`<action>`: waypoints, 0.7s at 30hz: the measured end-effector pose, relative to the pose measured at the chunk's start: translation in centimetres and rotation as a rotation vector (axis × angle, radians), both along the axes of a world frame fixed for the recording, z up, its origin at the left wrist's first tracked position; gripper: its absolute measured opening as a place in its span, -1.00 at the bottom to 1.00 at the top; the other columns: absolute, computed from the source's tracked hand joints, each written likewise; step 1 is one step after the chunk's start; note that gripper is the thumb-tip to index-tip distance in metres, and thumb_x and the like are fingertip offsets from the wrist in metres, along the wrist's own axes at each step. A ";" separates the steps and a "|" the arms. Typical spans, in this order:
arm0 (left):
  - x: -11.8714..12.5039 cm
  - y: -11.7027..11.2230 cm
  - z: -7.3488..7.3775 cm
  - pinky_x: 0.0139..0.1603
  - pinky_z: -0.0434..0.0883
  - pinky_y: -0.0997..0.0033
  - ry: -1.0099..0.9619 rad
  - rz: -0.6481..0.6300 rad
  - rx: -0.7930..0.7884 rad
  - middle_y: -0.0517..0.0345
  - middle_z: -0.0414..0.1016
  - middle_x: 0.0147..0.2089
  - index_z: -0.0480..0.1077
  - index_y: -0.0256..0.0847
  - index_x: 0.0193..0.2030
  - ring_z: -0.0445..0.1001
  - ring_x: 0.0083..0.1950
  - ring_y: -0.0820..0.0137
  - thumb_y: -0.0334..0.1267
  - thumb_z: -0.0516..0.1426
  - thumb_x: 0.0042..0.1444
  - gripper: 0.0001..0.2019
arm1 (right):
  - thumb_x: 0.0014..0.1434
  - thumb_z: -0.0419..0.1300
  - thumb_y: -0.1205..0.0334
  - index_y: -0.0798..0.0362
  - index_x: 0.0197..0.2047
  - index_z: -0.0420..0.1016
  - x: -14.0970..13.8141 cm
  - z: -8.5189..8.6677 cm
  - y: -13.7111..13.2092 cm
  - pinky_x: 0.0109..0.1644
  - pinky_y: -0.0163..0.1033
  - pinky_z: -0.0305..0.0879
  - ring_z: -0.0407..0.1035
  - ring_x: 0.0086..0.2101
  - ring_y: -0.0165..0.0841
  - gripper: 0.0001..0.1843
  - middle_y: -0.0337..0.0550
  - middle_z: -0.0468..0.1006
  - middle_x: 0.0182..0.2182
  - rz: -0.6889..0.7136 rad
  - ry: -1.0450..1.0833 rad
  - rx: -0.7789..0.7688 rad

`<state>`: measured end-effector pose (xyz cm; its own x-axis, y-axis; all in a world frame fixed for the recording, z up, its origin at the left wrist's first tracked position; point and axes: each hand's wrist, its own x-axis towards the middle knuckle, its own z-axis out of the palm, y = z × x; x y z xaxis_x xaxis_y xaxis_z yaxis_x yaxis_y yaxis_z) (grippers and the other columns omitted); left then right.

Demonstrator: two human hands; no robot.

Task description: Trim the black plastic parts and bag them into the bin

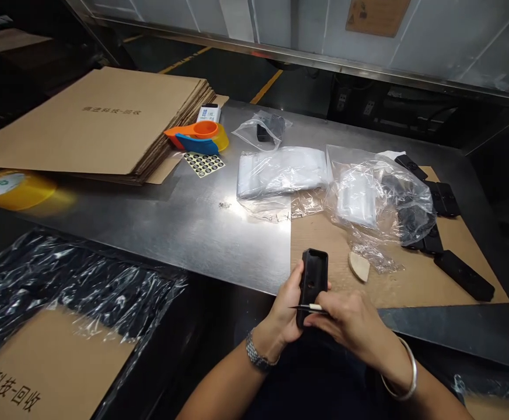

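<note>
My left hand [283,315] is wrapped round a black rectangular plastic housing [315,267], tilted up with its hollow side facing me. In my right hand [351,319] a slim tool [312,307] with a dark pointed tip and a white section is pinched. It lies across the lower part of the housing, its tip pointing left; whether it touches the plastic I cannot tell. Beyond the hands, a beige wedge-shaped piece [359,266] rests on a flat cardboard sheet [324,239]. More black housings [464,274] lie on that sheet to the right.
Clear plastic bags [283,169] lie mid-table, and another bag [386,198] partly covers black parts. To the left are stacked cardboard sheets [118,116], an orange-and-blue tape dispenser [202,137] and a sticker sheet [204,164]. A black-lined box [79,274] stands below the table's front edge.
</note>
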<state>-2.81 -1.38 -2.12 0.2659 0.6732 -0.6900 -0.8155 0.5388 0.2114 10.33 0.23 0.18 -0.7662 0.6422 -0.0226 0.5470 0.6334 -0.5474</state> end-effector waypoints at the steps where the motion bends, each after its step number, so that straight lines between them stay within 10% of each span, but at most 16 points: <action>1: 0.0 -0.1 0.0 -0.52 0.35 0.52 0.008 -0.007 -0.015 0.01 0.47 -0.51 0.42 -0.40 -0.46 0.42 -0.55 0.45 0.02 -0.06 0.17 -0.50 | 0.23 0.00 -0.03 0.06 -0.51 0.29 0.0 -0.1 0.0 -0.53 -0.37 -0.05 0.25 -0.60 -0.48 -0.60 -0.27 0.41 -0.61 0.001 -0.007 0.007; 8: 0.8 -1.2 -0.6 -0.61 0.37 0.46 0.032 -0.102 -0.032 0.08 0.41 -0.61 0.38 -0.33 -0.40 0.41 -0.64 0.41 0.07 -0.04 0.14 -0.55 | 0.24 0.00 -0.01 0.06 -0.53 0.30 0.5 -0.4 1.2 -0.55 -0.38 -0.03 0.24 -0.64 -0.50 -0.59 -0.27 0.41 -0.64 -0.100 0.014 0.069; 14: 0.9 -2.0 -0.6 -0.65 0.37 0.49 0.103 -0.214 0.032 -0.01 0.46 -0.51 0.40 -0.38 -0.33 0.40 -0.63 0.44 0.13 -0.06 0.12 -0.48 | 0.16 0.12 -0.02 0.09 0.06 0.34 1.5 -0.9 3.5 -0.45 -0.38 0.19 0.41 -0.52 -0.41 -0.52 -0.16 0.56 -0.47 -0.162 0.108 0.029; 21: 0.3 -2.5 -0.6 -0.62 0.40 0.47 0.111 -0.321 0.020 0.00 0.47 -0.46 0.36 -0.35 -0.23 0.42 -0.58 0.43 0.16 -0.04 0.09 -0.48 | 0.20 0.09 0.14 0.05 -0.38 0.53 1.5 -0.2 5.0 -0.41 -0.39 0.19 0.37 -0.51 -0.45 -0.74 -0.21 0.54 -0.50 -0.056 0.255 -0.228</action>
<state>-2.47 -3.88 -2.75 0.3901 0.5811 -0.7142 -0.5765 0.7590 0.3026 11.86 5.22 -0.05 -0.7291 0.6842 0.0177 0.4049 0.4520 -0.7949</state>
